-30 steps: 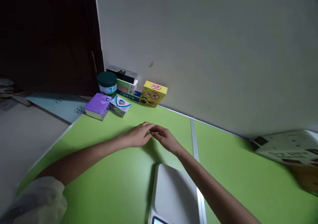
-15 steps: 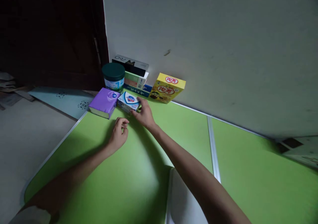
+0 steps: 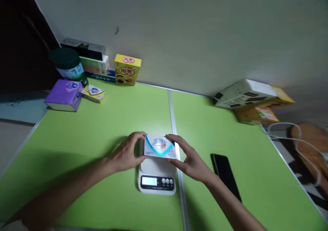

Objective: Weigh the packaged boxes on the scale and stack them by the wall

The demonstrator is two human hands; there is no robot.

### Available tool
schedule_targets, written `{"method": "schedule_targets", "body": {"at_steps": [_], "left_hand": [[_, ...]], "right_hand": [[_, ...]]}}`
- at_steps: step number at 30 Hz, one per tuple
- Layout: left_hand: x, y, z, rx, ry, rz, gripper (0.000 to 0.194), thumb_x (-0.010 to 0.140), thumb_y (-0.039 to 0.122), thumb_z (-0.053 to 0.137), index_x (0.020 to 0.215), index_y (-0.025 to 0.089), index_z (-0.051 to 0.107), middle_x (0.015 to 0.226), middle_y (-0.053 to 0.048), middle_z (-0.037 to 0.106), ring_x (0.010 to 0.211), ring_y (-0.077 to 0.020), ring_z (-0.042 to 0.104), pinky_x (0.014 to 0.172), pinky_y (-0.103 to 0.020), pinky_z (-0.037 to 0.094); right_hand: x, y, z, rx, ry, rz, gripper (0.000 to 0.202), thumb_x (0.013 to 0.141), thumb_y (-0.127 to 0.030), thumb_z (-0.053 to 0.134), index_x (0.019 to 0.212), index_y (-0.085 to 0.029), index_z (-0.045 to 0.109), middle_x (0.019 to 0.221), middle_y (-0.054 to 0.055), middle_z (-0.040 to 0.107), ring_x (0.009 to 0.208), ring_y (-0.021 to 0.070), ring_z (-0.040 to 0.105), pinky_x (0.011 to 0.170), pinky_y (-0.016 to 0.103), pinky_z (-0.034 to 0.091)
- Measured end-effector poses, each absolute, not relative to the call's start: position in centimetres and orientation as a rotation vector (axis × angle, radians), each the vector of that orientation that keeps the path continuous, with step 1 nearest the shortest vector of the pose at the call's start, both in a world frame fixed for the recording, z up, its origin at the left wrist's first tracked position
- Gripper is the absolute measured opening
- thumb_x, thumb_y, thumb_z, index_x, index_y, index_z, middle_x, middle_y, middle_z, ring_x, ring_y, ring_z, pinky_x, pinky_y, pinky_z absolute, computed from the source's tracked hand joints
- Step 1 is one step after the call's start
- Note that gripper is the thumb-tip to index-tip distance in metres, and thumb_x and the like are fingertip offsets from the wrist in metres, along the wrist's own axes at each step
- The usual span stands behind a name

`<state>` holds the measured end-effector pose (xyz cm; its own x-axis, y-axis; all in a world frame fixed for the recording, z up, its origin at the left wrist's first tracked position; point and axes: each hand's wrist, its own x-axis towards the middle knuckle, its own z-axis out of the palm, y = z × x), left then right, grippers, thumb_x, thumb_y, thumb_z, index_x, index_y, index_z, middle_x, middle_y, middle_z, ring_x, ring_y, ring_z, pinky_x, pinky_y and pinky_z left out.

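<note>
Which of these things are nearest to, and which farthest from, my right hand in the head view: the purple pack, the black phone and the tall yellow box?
1. Black phone: just right of the right hand.
2. Tall yellow box: at the back, toward the left.
3. Purple pack: far left.

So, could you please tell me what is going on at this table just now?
A person is holding a white and blue Safeguard box by its two ends, the left hand on one and the right hand on the other, above a small white kitchen scale. A dark phone lies to the right. Toward the wall stand a purple pack, a yellow and white box and a yellow carton.
</note>
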<state>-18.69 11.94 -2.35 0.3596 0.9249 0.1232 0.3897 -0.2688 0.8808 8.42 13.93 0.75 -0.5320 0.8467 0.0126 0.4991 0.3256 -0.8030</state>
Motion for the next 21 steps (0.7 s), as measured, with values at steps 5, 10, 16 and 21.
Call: {"method": "schedule_targets", "body": {"at_steps": [5,10,16,21], "left_hand": [[-15.9,10.5,-3.6,1.886,1.255,0.726,0.076,0.075,0.013,0.067,0.139,0.025,0.029,0.139,-0.015,0.048,0.134,-0.0298,0.048,0.113,-0.051,0.041],[-16.6,9.7,-2.1,1.894,1.425,0.465,0.095,0.076,0.023,0.071,0.151,0.025,0.013,0.155,-0.017,0.030,0.147,-0.0347,0.028,0.119,-0.056,0.030],[-17.8,9.3,0.2,1.966,1.545,0.370,0.093,0.080,0.037,0.070,0.153,0.024,0.013,0.155,-0.018,0.030,0.148,-0.0345,0.025,0.119,-0.056,0.028],[-17.6,9.7,0.3,2.052,1.508,0.351,0.086,0.080,0.035,0.069,0.151,0.024,0.022,0.154,-0.017,0.033,0.147,-0.0334,0.028,0.119,-0.053,0.030]], "right_hand": [[10.5,12.1,-2.4,-1.165,-2.182,1.042,0.065,0.086,-0.030,0.067,0.144,-0.034,0.039,0.147,0.011,0.045,0.146,0.0333,0.030,0.116,0.061,0.033],[11.5,12.3,-2.9,-1.161,-2.167,1.150,0.085,0.081,-0.043,0.073,0.152,-0.032,0.028,0.160,0.012,0.030,0.153,0.0327,0.013,0.120,0.063,0.022],[15.8,10.1,-2.0,-1.289,-1.933,1.087,0.066,0.085,-0.041,0.068,0.145,-0.033,0.040,0.150,0.009,0.046,0.141,0.0302,0.041,0.117,0.058,0.032],[17.0,8.2,-2.3,-1.335,-1.841,1.082,0.053,0.087,-0.037,0.064,0.138,-0.031,0.049,0.141,0.009,0.056,0.133,0.0291,0.052,0.111,0.056,0.042]]}}
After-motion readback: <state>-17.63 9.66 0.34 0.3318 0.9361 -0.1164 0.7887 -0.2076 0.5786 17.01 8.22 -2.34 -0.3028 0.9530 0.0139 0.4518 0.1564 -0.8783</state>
